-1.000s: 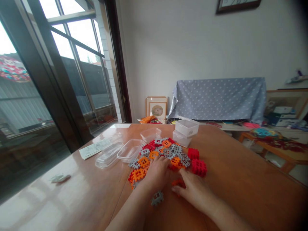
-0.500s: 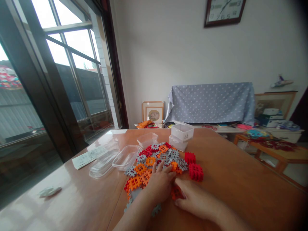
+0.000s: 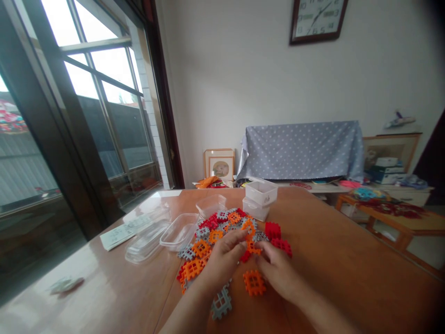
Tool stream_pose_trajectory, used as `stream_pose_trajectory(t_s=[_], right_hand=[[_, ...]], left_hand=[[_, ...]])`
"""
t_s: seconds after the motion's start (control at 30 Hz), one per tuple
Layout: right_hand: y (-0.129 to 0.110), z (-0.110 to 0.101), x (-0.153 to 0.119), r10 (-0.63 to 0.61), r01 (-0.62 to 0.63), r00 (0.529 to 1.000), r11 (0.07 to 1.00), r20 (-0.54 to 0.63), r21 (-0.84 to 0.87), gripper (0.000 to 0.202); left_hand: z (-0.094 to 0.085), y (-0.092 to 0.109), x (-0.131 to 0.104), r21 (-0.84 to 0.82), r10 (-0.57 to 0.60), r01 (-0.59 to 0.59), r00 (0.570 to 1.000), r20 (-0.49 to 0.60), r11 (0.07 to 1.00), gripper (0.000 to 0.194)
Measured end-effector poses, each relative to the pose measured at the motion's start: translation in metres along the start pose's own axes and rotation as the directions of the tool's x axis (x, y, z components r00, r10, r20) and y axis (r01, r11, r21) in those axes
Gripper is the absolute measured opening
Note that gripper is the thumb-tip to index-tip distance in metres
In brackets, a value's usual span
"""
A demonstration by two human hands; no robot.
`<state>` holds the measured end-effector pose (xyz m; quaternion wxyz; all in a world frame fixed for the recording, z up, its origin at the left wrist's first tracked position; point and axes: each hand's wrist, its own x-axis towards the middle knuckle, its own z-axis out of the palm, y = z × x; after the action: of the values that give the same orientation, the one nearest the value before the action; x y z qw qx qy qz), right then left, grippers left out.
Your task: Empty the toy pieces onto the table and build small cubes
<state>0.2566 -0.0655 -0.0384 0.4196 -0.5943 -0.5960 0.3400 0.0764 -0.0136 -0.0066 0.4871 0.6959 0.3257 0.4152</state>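
Note:
Both hands work over a pile of plastic interlocking blocks, grey, red and orange, with toothed edges and window-like holes. My left hand (image 3: 227, 253) has its fingers closed at an upright orange block (image 3: 248, 227) on the pile's right side. My right hand (image 3: 276, 264) is just to the right, thumb and fingers apart, its fingertips beside another orange block (image 3: 253, 249). A separate orange block (image 3: 254, 283) lies flat on the table below the hands. A grey block (image 3: 221, 304) lies near my left forearm.
Red blocks (image 3: 273, 230) stand right of the pile. Behind it are stacked white plastic boxes (image 3: 261, 192). Clear containers (image 3: 179, 232), a clear lid (image 3: 148, 243) and a paper sheet (image 3: 116, 236) lie to the left. A small crumpled item (image 3: 66, 284) sits at far left.
My right hand has left the orange block near the table's front and moved up toward the pile. My left hand has gone from spread flat on the blocks to fingers curled at an orange one.

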Motion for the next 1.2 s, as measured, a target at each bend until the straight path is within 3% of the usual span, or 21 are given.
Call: stream_pose_trajectory(t_s=[0.1,0.2,0.3,0.43,0.53,0.67,0.73,0.8,0.9,1.03,1.2], right_hand=[[-0.001,0.001,0.003,0.101,-0.102,0.995,0.926,0.02,0.364,0.039],[-0.008,0.0,0.001,0.085,-0.067,0.996,0.837,-0.008,0.543,0.036],[-0.013,-0.003,0.0,0.073,-0.025,0.996,0.777,-0.052,0.629,0.034],[-0.014,-0.007,0.0,0.067,-0.042,0.998,0.752,-0.014,0.658,0.027],[-0.014,-0.008,-0.004,0.052,-0.11,0.992,0.805,0.116,0.584,0.021],[-0.014,-0.004,-0.007,0.023,-0.118,0.978,0.883,0.21,0.454,0.024],[-0.011,-0.002,-0.005,-0.005,-0.05,0.989,0.928,0.147,0.37,0.027],[-0.007,0.0,-0.003,-0.076,0.074,0.997,0.971,0.002,0.228,0.029],[-0.001,0.002,0.0,-0.24,0.235,0.957,0.971,-0.165,-0.051,0.042],[0.0,0.002,-0.001,-0.341,0.292,0.93,0.913,-0.137,-0.286,0.056],[0.001,-0.005,0.0,-0.355,0.309,0.933,0.874,-0.06,-0.376,0.047]], left_hand=[[0.002,0.003,-0.003,-0.334,-0.084,0.095,0.995,0.046,0.938,0.04],[0.006,0.007,-0.007,-0.527,-0.119,0.166,0.985,0.122,0.833,0.041],[0.009,0.01,-0.008,-0.581,-0.109,0.192,0.979,0.174,0.791,0.033],[0.006,0.01,-0.006,-0.517,-0.119,0.132,0.991,0.058,0.846,0.022],[0.002,0.011,-0.004,-0.457,-0.171,0.139,0.985,-0.027,0.879,0.024],[0.002,0.009,-0.004,-0.37,-0.203,0.196,0.979,0.019,0.908,0.03],[0.003,0.004,-0.003,-0.352,-0.203,0.2,0.979,0.03,0.914,0.027],[0.005,-0.003,0.0,-0.351,-0.225,0.21,0.974,-0.004,0.913,0.027],[0.007,-0.01,0.003,-0.361,-0.264,0.226,0.963,-0.06,0.905,0.028],[0.01,-0.013,0.003,-0.391,-0.256,0.219,0.965,-0.047,0.894,0.028],[0.005,-0.01,0.001,-0.291,-0.277,0.283,0.959,0.06,0.914,0.027]])
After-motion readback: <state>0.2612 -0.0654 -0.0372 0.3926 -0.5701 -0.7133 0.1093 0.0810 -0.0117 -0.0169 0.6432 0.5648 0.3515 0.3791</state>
